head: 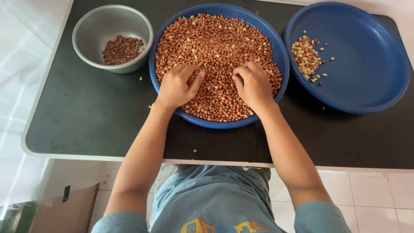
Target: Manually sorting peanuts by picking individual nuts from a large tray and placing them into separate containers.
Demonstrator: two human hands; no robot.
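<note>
- Dark desk (86, 112) with pale edge, carrying three vessels in a row.
- Far left: grey metal bowl (113, 38), small heap of red-brown peanuts at its bottom.
- Middle: blue round tray (276, 47), filled nearly to the rim with peanuts (215, 43), mostly red-skinned, a few pale ones mixed in.
- Right: second blue tray (366, 64), just beside the first, small cluster of pale skinless peanuts (306, 56) near its left side.
- A few stray nuts on the desk around the trays.
- Nothing blocking either hand.
- Peanuts beneath both palms hidden; any nut pinched between fingers too small to make out.
- Left hand (177, 86) palm down on the peanuts, fingers loosely curled, thumb spread toward the centre.
- Right hand (252, 84) likewise palm down, fingers bent together, tips in the nuts.
</note>
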